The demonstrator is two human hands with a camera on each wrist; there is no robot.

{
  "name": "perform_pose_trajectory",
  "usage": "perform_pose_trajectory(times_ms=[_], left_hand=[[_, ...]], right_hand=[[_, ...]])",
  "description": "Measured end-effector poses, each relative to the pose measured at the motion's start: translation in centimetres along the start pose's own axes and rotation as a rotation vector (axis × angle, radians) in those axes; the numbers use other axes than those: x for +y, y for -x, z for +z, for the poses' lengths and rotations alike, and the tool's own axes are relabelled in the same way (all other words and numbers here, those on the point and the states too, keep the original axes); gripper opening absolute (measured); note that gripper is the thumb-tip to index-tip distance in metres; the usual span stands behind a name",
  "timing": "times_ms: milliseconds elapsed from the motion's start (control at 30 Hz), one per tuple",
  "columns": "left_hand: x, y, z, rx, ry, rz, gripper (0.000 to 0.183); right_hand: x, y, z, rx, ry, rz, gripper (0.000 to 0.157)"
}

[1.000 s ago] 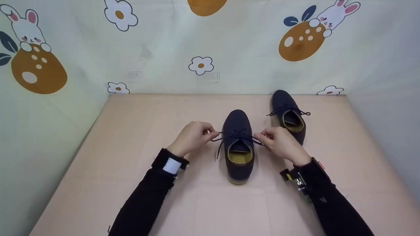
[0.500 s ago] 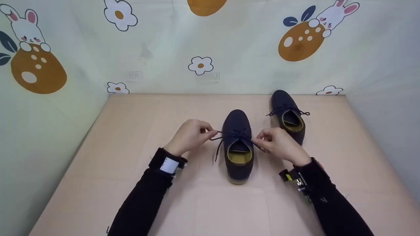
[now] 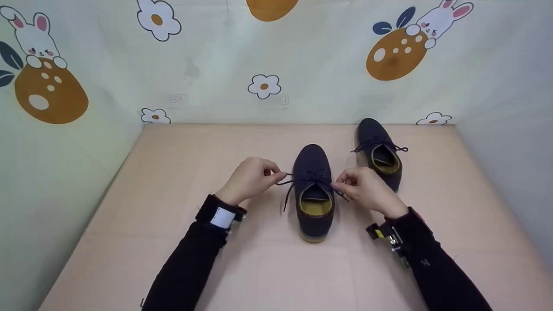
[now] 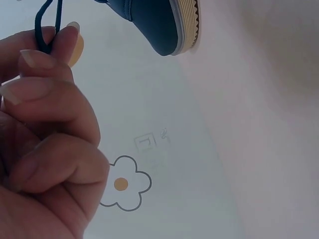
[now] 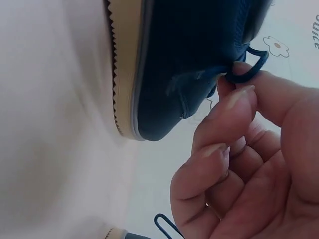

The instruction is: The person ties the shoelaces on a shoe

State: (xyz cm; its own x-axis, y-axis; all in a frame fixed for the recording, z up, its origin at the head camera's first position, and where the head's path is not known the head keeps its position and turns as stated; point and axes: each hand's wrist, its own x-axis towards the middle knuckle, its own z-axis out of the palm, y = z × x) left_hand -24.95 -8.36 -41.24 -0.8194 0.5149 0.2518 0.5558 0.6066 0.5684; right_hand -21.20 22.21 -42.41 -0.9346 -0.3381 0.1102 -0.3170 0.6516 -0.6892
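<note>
A dark navy lace-up shoe (image 3: pixel 312 160) with a yellowish insole stands upright on the table, its toe pointing away from me. To its left, my left hand (image 3: pixel 254 178) pinches a loop of the shoelace (image 4: pixel 39 25) between thumb and index finger; the other fingers are curled. One loose lace end (image 3: pixel 286 201) hangs at the shoe's left side. My right hand (image 3: pixel 365 189) pinches the lace close against the shoe's right side, and a curve of lace (image 5: pixel 260 62) bends over the thumb tip in the right wrist view. A lace end sticks out below those fingertips.
A second navy shoe (image 3: pixel 371 131), its lace tied in a bow, stands behind my right hand near the back edge, its heel partly hidden. The pale table (image 3: pixel 207 147) meets a printed cloth wall (image 3: pixel 216 65) at the back, with cloth on both sides.
My right hand has moved slightly left along the lace, closer to the shoe. My left hand has drawn slightly left. The shoes stay in place.
</note>
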Motion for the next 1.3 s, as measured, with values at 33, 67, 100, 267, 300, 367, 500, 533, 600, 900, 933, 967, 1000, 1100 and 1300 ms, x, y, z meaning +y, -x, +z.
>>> perform_pose_trajectory(times_ms=[33, 67, 100, 267, 300, 367, 500, 533, 600, 900, 933, 967, 1000, 1100, 1300], left_hand=[[0.0, 0.0, 0.0, -0.003, 0.003, 0.001, 0.019], [0.0, 0.0, 0.0, -0.005, 0.004, 0.000, 0.019], [0.1, 0.0, -0.1, -0.006, 0.004, -0.003, 0.019], [0.2, 0.1, -0.1, -0.021, 0.004, -0.016, 0.018], [0.3, 0.1, -0.1, -0.025, 0.003, -0.020, 0.018], [0.3, 0.1, -0.2, -0.036, -0.001, -0.025, 0.018], [0.3, 0.1, -0.3, -0.057, -0.019, -0.026, 0.018], [0.3, 0.1, -0.3, -0.062, -0.029, -0.025, 0.018], [0.3, 0.1, -0.4, -0.069, -0.052, -0.024, 0.019], [0.1, 0.3, -1.0, -0.099, -0.124, -0.016, 0.021], [0.1, 0.3, -1.0, -0.103, -0.127, -0.015, 0.021], [0.0, 0.3, -1.0, -0.107, -0.135, -0.015, 0.021], [0.0, 0.3, -1.1, -0.114, -0.142, -0.016, 0.021], [0.0, 0.4, -1.1, -0.147, -0.155, -0.035, 0.019], [-0.1, 0.7, -1.2, -0.211, -0.157, -0.111, 0.018]], right_hand=[[0.0, 0.0, -0.1, 0.002, 0.004, -0.002, 0.021], [-0.1, 0.0, -0.2, 0.001, 0.004, 0.001, 0.021], [-0.1, 0.0, -0.3, 0.004, 0.008, 0.004, 0.022], [-0.2, 0.1, -0.6, 0.042, 0.015, 0.023, 0.022], [-0.2, 0.1, -0.7, 0.049, 0.020, 0.022, 0.021], [-0.3, 0.1, -0.7, 0.056, 0.039, 0.008, 0.021], [-0.5, 0.1, -0.8, 0.066, 0.095, -0.028, 0.018], [-0.5, 0.1, -0.8, 0.071, 0.110, -0.034, 0.018], [-0.5, 0.1, -1.0, 0.083, 0.129, -0.037, 0.017], [0.2, 0.3, -1.3, 0.075, 0.143, -0.005, 0.017], [0.3, 0.3, -1.4, 0.071, 0.151, 0.009, 0.017], [0.5, 0.4, -1.4, 0.067, 0.159, 0.026, 0.017], [0.5, 0.4, -1.4, 0.060, 0.166, 0.043, 0.016], [0.7, 0.5, -1.4, 0.025, 0.173, 0.082, 0.015], [0.7, 0.5, -1.2, 0.009, 0.203, 0.100, 0.013]])
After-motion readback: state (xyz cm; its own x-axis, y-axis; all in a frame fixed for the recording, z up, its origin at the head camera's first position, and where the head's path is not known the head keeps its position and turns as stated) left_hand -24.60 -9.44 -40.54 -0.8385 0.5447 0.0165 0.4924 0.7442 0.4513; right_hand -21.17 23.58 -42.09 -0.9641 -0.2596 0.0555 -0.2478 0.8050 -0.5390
